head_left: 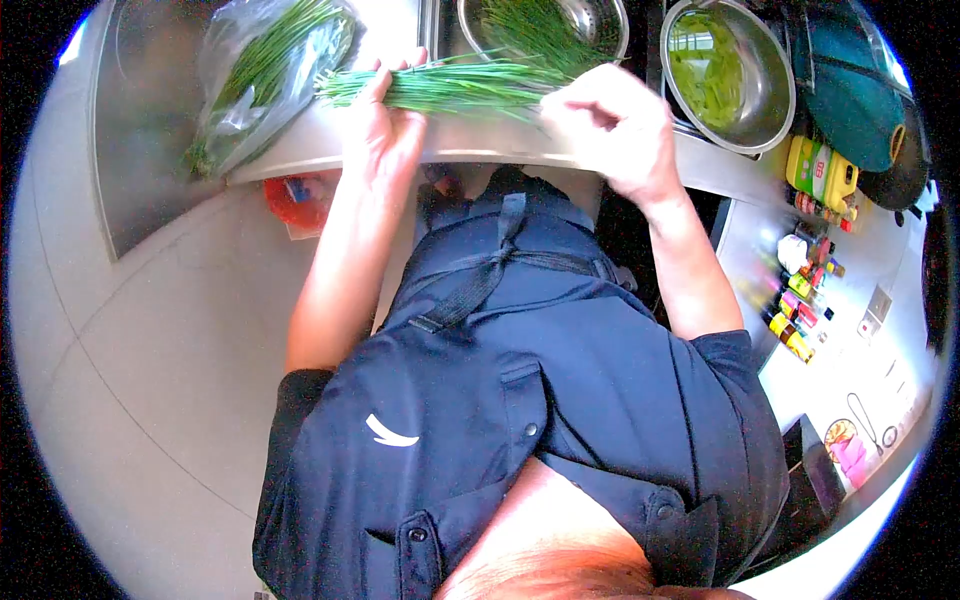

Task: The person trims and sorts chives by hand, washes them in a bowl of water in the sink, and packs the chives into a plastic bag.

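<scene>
A bunch of long green chives lies level above the counter edge, spanning the space between my hands. My left hand is closed around its left part, the thumb on the near side and the fingers on the far side. At the bunch's right end, my right hand is curled shut with its fingers at the stalk ends, slightly blurred by motion. Just behind, more chives fill a perforated metal colander. To the left, a clear plastic bag holds further chives.
At right, a steel bowl contains green vegetable pieces. Beyond it stand a yellow oil jug and several seasoning bottles. The counter edge runs before my waist. Below it at left is a red container.
</scene>
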The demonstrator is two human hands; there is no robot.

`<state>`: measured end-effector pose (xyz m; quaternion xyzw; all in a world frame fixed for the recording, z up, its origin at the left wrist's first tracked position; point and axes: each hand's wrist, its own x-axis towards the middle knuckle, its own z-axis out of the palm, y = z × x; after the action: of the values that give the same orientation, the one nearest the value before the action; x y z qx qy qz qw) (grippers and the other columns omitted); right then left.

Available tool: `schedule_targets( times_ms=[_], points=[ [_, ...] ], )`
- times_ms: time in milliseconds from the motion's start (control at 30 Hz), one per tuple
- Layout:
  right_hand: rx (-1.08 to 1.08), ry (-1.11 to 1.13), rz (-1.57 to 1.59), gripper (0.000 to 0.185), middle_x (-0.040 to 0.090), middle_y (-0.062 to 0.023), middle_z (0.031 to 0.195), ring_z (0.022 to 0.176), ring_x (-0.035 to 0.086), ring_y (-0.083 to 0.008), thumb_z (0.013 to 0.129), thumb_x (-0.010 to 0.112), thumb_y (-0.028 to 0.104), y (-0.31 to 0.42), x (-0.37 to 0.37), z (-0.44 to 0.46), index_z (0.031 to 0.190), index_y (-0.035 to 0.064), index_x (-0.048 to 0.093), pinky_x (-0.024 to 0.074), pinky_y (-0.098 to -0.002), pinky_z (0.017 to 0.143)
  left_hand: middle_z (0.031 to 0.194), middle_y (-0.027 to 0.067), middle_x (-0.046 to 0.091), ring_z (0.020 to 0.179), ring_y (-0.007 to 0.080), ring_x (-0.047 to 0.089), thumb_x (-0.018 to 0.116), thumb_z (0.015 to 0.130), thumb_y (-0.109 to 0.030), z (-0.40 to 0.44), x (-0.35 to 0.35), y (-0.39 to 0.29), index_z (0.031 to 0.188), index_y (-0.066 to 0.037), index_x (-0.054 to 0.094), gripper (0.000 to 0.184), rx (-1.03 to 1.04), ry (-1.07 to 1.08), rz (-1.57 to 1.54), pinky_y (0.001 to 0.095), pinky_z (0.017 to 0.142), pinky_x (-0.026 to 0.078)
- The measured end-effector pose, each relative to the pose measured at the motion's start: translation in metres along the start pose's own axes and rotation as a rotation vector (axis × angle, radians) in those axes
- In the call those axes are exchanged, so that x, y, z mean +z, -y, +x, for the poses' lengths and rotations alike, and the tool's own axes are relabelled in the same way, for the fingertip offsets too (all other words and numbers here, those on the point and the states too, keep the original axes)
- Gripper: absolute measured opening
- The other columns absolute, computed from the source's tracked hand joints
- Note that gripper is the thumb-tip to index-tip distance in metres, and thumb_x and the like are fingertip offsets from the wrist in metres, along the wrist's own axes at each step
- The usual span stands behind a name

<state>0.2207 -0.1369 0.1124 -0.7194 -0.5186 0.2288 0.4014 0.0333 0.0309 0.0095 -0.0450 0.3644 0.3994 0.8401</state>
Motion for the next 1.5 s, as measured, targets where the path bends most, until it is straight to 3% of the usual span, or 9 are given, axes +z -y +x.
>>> schedule_targets(
  times_ms=[67, 100, 267, 533, 733, 800, 900, 1133, 1500],
  points=[
    [-0.154, 0.055, -0.090, 0.014, 0.068, -0.0060, 0.082, 0.075, 0.067, -0.0222, 0.078, 0.078, 0.017, -0.006, 0.016, -0.002, 0.088, 0.0096, 0.074, 0.0534, -0.0327, 0.067, 0.116, 0.0192, 0.056, 0.125, 0.0433, 0.052, 0.050, 0.097, 0.002, 0.001, -0.001, 0.000, 0.124, -0.003, 0.043, 0.028, 0.002, -0.008, -0.009, 0.0583, 0.108, 0.042],
    [-0.079, 0.081, -0.189, 0.015, 0.069, -0.0079, 0.084, 0.079, 0.068, -0.0280, 0.081, 0.074, 0.024, -0.006, 0.022, -0.002, 0.089, 0.0110, 0.074, 0.0543, -0.0374, 0.071, 0.115, 0.0191, 0.056, 0.125, 0.0433, 0.052, 0.050, 0.097, 0.002, 0.001, 0.000, 0.000, 0.124, -0.003, 0.043, 0.028, -0.002, 0.003, -0.015, 0.0572, 0.108, 0.044],
    [-0.018, 0.046, -0.298, 0.020, 0.071, -0.0075, 0.087, 0.082, 0.069, -0.0277, 0.084, 0.071, 0.028, -0.009, 0.034, -0.003, 0.093, 0.0113, 0.075, 0.0547, -0.0385, 0.073, 0.115, 0.0188, 0.057, 0.123, 0.0436, 0.053, 0.051, 0.097, 0.003, -0.005, 0.003, 0.005, 0.125, -0.003, 0.041, 0.031, 0.032, 0.001, -0.008, 0.0548, 0.107, 0.046],
    [0.064, 0.071, -0.246, 0.019, 0.073, -0.0058, 0.092, 0.084, 0.070, -0.0256, 0.084, 0.070, 0.028, -0.006, 0.041, -0.001, 0.096, 0.0142, 0.075, 0.0552, -0.0378, 0.075, 0.105, 0.0153, 0.062, 0.112, 0.0329, 0.061, 0.052, 0.096, 0.003, -0.021, 0.018, 0.012, 0.119, -0.002, 0.050, 0.024, 0.052, -0.053, 0.037, 0.0468, 0.104, 0.048],
    [-0.006, 0.059, -0.306, 0.018, 0.073, -0.0039, 0.092, 0.084, 0.070, -0.0252, 0.083, 0.071, 0.027, -0.007, 0.043, -0.001, 0.096, 0.0163, 0.075, 0.0555, -0.0367, 0.073, 0.108, 0.0156, 0.061, 0.114, 0.0342, 0.060, 0.052, 0.097, 0.001, -0.022, 0.018, 0.012, 0.121, -0.003, 0.048, 0.025, 0.047, -0.042, 0.042, 0.0481, 0.103, 0.048],
    [-0.112, -0.061, -0.314, 0.014, 0.071, -0.0024, 0.090, 0.082, 0.069, -0.0242, 0.080, 0.074, 0.023, -0.008, 0.045, 0.000, 0.092, 0.0165, 0.074, 0.0555, -0.0357, 0.072, 0.109, 0.0162, 0.060, 0.116, 0.0356, 0.059, 0.051, 0.098, 0.000, -0.019, 0.017, 0.011, 0.122, -0.003, 0.047, 0.025, 0.042, -0.052, 0.027, 0.0494, 0.104, 0.048],
    [-0.096, -0.090, -0.243, 0.012, 0.067, -0.0012, 0.087, 0.079, 0.068, -0.0236, 0.076, 0.077, 0.020, -0.003, 0.039, 0.001, 0.086, 0.0164, 0.071, 0.0553, -0.0350, 0.069, 0.112, 0.0178, 0.059, 0.119, 0.0388, 0.057, 0.049, 0.099, 0.000, -0.011, 0.011, 0.007, 0.123, -0.003, 0.044, 0.025, 0.035, -0.051, 0.006, 0.0516, 0.105, 0.047],
    [-0.184, -0.088, -0.325, 0.014, 0.063, -0.0014, 0.080, 0.074, 0.066, -0.0232, 0.074, 0.079, 0.022, -0.006, 0.041, 0.002, 0.081, 0.0165, 0.069, 0.0543, -0.0353, 0.065, 0.114, 0.0198, 0.058, 0.120, 0.0417, 0.056, 0.046, 0.100, -0.002, -0.004, 0.010, 0.004, 0.123, -0.001, 0.043, 0.023, 0.027, -0.031, -0.020, 0.0539, 0.106, 0.046],
    [-0.180, -0.127, -0.327, 0.012, 0.063, -0.0014, 0.081, 0.074, 0.066, -0.0233, 0.075, 0.078, 0.023, -0.007, 0.043, 0.006, 0.083, 0.0176, 0.070, 0.0541, -0.0355, 0.065, 0.111, 0.0171, 0.061, 0.112, 0.0332, 0.062, 0.050, 0.099, 0.000, -0.018, 0.021, 0.010, 0.123, 0.001, 0.049, 0.025, 0.060, -0.081, 0.030, 0.0456, 0.102, 0.050]
  ],
)
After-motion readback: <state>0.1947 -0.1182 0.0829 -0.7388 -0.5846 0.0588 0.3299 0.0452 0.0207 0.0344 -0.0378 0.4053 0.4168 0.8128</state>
